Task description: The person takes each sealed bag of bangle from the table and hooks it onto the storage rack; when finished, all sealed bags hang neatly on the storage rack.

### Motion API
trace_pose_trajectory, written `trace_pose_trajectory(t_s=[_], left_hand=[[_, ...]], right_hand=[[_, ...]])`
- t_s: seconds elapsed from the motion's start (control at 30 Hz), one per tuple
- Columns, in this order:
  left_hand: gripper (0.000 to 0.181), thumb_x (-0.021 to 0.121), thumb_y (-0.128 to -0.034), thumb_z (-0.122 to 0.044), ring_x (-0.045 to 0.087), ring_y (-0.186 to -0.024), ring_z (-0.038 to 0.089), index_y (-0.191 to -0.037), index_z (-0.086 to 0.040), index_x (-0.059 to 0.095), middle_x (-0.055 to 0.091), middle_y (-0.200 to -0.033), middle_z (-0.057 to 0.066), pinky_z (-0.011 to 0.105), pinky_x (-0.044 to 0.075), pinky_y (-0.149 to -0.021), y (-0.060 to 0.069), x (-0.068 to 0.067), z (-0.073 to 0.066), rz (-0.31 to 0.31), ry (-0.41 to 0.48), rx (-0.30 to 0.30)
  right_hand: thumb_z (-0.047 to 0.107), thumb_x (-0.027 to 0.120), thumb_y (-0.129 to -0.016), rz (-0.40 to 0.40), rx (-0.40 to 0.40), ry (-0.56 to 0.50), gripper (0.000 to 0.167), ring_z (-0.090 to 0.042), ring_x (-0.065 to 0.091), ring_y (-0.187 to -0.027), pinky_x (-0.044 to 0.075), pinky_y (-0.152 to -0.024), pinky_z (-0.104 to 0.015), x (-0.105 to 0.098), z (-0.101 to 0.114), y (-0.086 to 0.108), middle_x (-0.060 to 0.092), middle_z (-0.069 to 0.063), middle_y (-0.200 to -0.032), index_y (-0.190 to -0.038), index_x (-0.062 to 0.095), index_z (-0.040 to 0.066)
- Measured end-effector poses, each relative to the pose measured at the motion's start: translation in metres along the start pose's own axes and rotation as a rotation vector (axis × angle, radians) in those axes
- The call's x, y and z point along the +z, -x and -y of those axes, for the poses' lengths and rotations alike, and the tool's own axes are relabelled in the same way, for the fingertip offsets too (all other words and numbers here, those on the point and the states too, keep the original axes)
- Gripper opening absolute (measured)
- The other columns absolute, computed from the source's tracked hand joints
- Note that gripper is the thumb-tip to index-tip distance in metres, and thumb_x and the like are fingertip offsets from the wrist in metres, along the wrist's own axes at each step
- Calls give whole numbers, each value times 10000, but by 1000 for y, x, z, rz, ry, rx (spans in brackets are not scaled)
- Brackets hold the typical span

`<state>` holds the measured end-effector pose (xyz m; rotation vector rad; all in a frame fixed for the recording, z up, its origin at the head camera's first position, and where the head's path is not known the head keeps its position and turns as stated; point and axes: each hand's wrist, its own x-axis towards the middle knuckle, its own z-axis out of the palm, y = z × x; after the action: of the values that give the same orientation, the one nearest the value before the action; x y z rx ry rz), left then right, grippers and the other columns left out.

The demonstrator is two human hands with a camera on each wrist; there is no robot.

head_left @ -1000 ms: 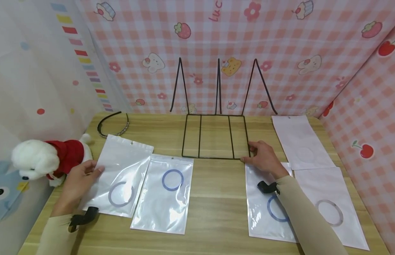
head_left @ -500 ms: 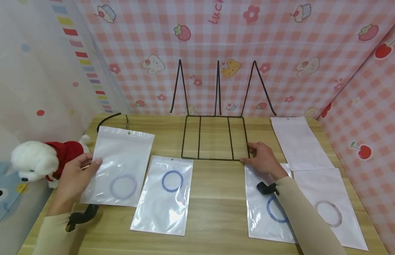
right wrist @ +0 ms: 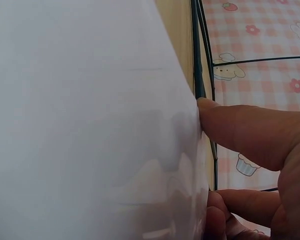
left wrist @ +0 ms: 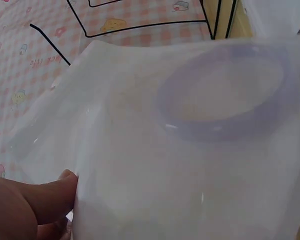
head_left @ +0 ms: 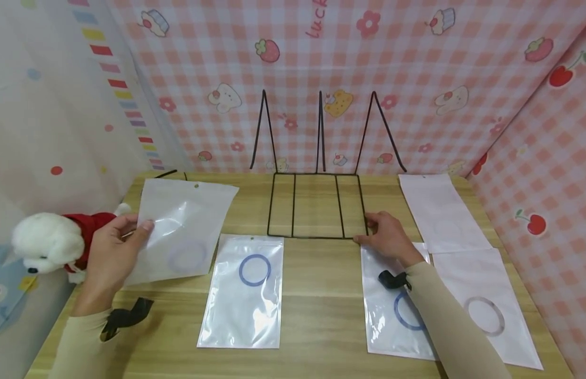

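My left hand (head_left: 114,252) pinches the left edge of a white pouch (head_left: 179,221), lifted and tilted off the table; a pale purple ring (left wrist: 230,125) shows through it in the left wrist view. At the front right corner of a black wire rack (head_left: 316,238), my right hand (head_left: 390,237) grips the frame between thumb and fingers. Under the right forearm lies a pouch with a blue ring (head_left: 375,316). Another pouch with a blue ring (head_left: 241,321) lies flat left of centre.
Two more white pouches (head_left: 446,216) (head_left: 511,310) lie on the right side of the table. A white plush dog (head_left: 51,242) in red sits at the left edge. Behind the lifted pouch, a black headband (head_left: 166,173) is mostly hidden. Three upright wire prongs rise at the rack's back.
My left hand has raised its pouch off the table and tilted it, covering most of the headband. The right hand has stayed on the rack's corner.
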<state>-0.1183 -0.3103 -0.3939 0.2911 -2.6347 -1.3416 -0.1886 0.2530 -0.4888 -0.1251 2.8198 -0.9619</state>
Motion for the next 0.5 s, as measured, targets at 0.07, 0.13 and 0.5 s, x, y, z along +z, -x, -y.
trace_pose_trajectory(t_s=[0.07,0.13,0.5], left_hand=[[405,666,-1043,-387,621,-906,-43,-1254,-42,692,658,-985,-259,79,517,-730,1,3,-6,-16,31,7],[374,672,-1041,-374,627,-906,-35,-1245,-61,696,663,-993,-242,75,520,-737,1,6,-12,-32,57,6],[144,712,-1028,-248,666,-860,-19,-1148,-174,740,727,-982,-217,95,547,-729,9,21,-41,-24,254,31]], right_hand=[[322,863,-895,0,2,-1,843,-285,520,-998,449,-826,-378,-1,-1,0,600,-167,-1161,-1538,479,-62],[330,862,-895,2,7,-5,846,-286,518,-1005,447,-831,-382,-1,-1,0,599,-165,-1167,-1542,477,-57],[316,865,-892,-8,8,-17,828,-281,517,-994,437,-834,-377,1,-1,0,597,-161,-1154,-1531,494,-57]])
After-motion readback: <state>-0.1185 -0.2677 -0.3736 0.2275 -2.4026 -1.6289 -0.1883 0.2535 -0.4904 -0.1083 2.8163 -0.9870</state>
